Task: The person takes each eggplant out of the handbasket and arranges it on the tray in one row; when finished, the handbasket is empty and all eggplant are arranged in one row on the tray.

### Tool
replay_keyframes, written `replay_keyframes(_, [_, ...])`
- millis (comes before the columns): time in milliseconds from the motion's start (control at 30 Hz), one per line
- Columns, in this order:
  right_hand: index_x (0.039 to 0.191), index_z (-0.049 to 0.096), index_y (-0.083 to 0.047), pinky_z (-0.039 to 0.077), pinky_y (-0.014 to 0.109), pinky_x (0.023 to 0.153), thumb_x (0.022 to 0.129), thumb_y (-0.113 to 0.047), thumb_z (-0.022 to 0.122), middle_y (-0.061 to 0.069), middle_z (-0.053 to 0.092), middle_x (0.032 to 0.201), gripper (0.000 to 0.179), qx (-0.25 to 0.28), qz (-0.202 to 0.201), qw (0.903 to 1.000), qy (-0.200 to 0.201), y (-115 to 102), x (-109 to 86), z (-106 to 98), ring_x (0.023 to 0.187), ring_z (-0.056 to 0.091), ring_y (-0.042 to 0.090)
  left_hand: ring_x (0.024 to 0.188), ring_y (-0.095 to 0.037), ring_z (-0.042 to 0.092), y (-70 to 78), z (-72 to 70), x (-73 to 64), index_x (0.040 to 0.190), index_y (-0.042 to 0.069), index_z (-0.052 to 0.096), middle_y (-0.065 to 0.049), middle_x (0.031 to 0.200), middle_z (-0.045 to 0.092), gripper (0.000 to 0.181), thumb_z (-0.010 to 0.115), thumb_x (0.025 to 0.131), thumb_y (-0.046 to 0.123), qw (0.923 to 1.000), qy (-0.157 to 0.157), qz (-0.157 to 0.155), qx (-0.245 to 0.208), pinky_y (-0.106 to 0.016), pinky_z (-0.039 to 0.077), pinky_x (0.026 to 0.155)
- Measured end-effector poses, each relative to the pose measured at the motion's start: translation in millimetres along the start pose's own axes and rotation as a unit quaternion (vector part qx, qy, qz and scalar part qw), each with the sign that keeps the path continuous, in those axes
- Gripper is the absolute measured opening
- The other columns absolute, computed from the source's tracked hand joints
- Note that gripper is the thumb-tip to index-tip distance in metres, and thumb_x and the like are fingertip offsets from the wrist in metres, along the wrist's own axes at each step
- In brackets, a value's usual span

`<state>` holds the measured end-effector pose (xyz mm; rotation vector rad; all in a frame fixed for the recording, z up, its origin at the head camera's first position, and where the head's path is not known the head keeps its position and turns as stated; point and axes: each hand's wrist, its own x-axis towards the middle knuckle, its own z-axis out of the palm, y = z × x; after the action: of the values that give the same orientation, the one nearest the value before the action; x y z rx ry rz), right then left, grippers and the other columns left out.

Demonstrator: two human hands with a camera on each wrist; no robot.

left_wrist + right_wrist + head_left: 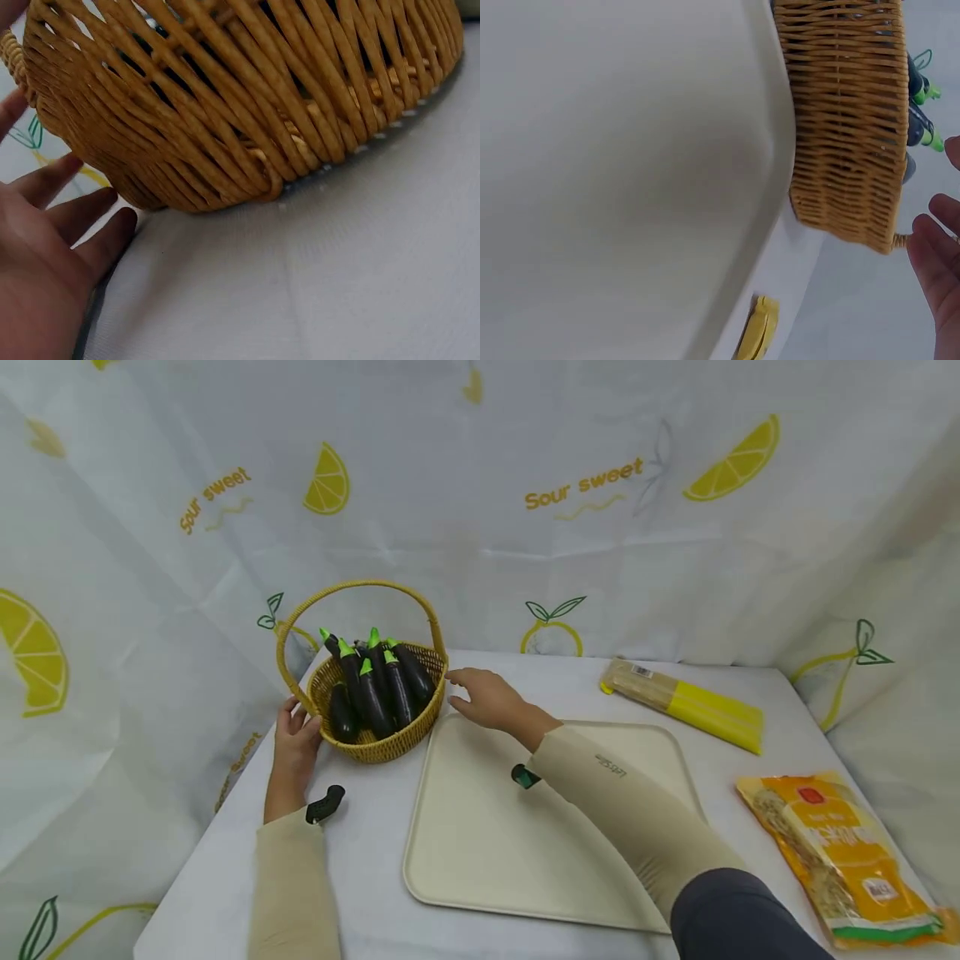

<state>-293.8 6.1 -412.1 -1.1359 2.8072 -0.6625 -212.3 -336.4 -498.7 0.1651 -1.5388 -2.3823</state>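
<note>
A wicker basket (390,745) with an arched handle stands at the left of the table, filled with several dark eggplants (401,693) with green stems. My left hand (296,747) is at the basket's left side, its fingers extended along the wicker; in the left wrist view that hand (45,247) lies close against the woven wall. My right hand (491,697) reaches to the basket's right rim with fingers extended. In the right wrist view, the fingertips of that hand (941,255) are beside the rim near the handle's base; whether they touch is unclear.
A beige tray (480,843) lies right of the basket, under my right forearm. A yellow-ended pack of what look like noodles (682,702) lies at the back right. An orange food bag (840,852) is at the right edge. Printed white sheeting (465,552) hangs behind the table.
</note>
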Motion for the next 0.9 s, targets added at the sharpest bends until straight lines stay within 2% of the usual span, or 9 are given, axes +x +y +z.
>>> replay_keyframes(133, [0.146, 0.042, -0.009, 0.035, 0.038, 0.107, 0.1, -0.028, 0.055, 0.008, 0.048, 0.143, 0.051, 0.017, 0.017, 0.9997, 0.001, -21.1, 35.0, 8.2, 0.131, 0.044, 0.023, 0.133, -0.022, 0.035, 0.8, -5.2, 0.1, 0.146, 0.017, 0.029, -0.011, 0.155, 0.026, 0.061, 0.056, 0.095, -0.004, 0.9982, -0.025, -0.004, 0.054, -0.023, 0.038, 0.098])
replay_keyframes(267, [0.151, 0.034, -0.012, 0.032, 0.037, 0.109, 0.102, -0.032, 0.051, 0.007, 0.04, 0.15, 0.056, 0.021, 0.039, 0.999, -0.005, -35.4, 61.6, 16.6, 0.136, 0.038, 0.022, 0.129, -0.02, 0.038, 2.8, -11.0, -1.3, 0.142, 0.017, 0.033, -0.011, 0.151, 0.029, 0.054, 0.054, 0.097, -0.001, 0.9983, -0.031, -0.005, 0.049, -0.024, 0.039, 0.096])
replay_keyframes(467, [0.153, 0.024, -0.01, 0.031, 0.035, 0.109, 0.103, -0.031, 0.047, 0.01, 0.033, 0.153, 0.059, -0.018, 0.048, 0.9987, 0.0, -42.3, 86.7, 22.8, 0.137, 0.036, 0.022, 0.132, -0.021, 0.035, 4.4, -11.1, 2.1, 0.145, 0.017, 0.031, -0.013, 0.154, 0.026, 0.056, 0.056, 0.096, 0.001, 0.997, -0.053, -0.003, 0.057, -0.026, 0.037, 0.1])
replay_keyframes(700, [0.155, 0.018, -0.01, 0.033, 0.036, 0.108, 0.103, -0.033, 0.047, 0.012, 0.032, 0.154, 0.063, -0.037, 0.08, 0.9956, -0.029, -38.1, 100.8, 38.2, 0.136, 0.038, 0.023, 0.13, -0.02, 0.036, 1.7, -11.0, 0.3, 0.143, 0.017, 0.033, -0.013, 0.154, 0.026, 0.056, 0.056, 0.096, -0.001, 0.9977, -0.04, -0.01, 0.054, -0.024, 0.038, 0.097])
replay_keyframes(767, [0.155, 0.019, -0.009, 0.034, 0.036, 0.108, 0.103, -0.031, 0.047, 0.012, 0.033, 0.153, 0.063, -0.034, 0.088, 0.9953, -0.022, -36.1, 101.9, 41.5, 0.135, 0.039, 0.023, 0.129, -0.02, 0.037, -0.4, -10.4, -0.4, 0.143, 0.016, 0.033, -0.012, 0.153, 0.027, 0.056, 0.056, 0.096, -0.002, 0.9978, -0.04, -0.009, 0.052, -0.023, 0.039, 0.096])
replay_keyframes(833, [0.154, 0.021, -0.008, 0.036, 0.037, 0.106, 0.103, -0.029, 0.05, 0.013, 0.036, 0.151, 0.063, -0.018, 0.092, 0.9956, 0.003, -33.7, 102.4, 42.0, 0.133, 0.041, 0.024, 0.127, -0.02, 0.038, -2.4, -9.4, -0.1, 0.143, 0.015, 0.033, -0.013, 0.152, 0.028, 0.055, 0.055, 0.096, -0.002, 0.998, -0.043, -0.005, 0.047, -0.023, 0.039, 0.096])
replay_keyframes(900, [0.153, 0.022, -0.007, 0.037, 0.038, 0.105, 0.101, -0.027, 0.052, 0.014, 0.037, 0.15, 0.063, 0.02, 0.104, 0.9939, 0.031, -33.6, 101.2, 37.1, 0.133, 0.042, 0.025, 0.127, -0.02, 0.038, -3.6, -8.0, 2.0, 0.144, 0.015, 0.032, -0.014, 0.152, 0.027, 0.055, 0.054, 0.096, -0.002, 0.9979, -0.043, -0.003, 0.048, -0.023, 0.039, 0.096])
